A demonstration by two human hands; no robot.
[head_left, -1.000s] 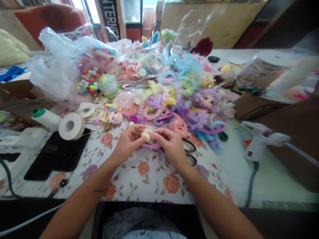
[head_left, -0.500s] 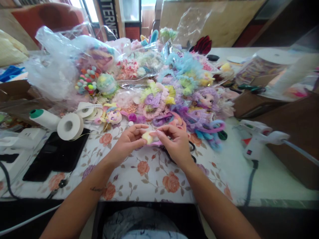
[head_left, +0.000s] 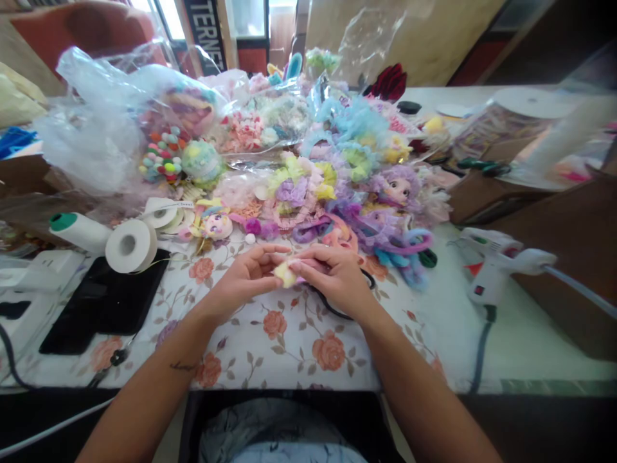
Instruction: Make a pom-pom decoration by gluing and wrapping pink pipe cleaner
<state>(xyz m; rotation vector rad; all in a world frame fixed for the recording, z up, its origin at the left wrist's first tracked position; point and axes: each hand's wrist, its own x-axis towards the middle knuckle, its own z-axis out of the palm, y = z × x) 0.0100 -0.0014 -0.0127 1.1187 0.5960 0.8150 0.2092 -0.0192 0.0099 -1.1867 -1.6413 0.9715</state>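
Over the flowered cloth, a small pale yellow fabric-like piece sits between my two hands. My right hand pinches it with thumb and fingers from the right. My left hand is closed on its left edge, thumb against the piece and fingers curled behind. A bit of pink-purple material shows just below the piece, partly hidden by my right hand. Black scissors handles stick out from under that hand. A white pompom and a doll head with yellow hair lie beyond my left hand.
A heap of pastel trims and doll heads fills the back, with plastic bags. Tape rolls, a thread cone and a black phone lie left. A glue gun and cardboard box stand right.
My right-hand fingers have shifted over the yellow piece, which now tilts differently and shows lower down. Both hands stay in nearly the same place. The whole view has moved slightly.
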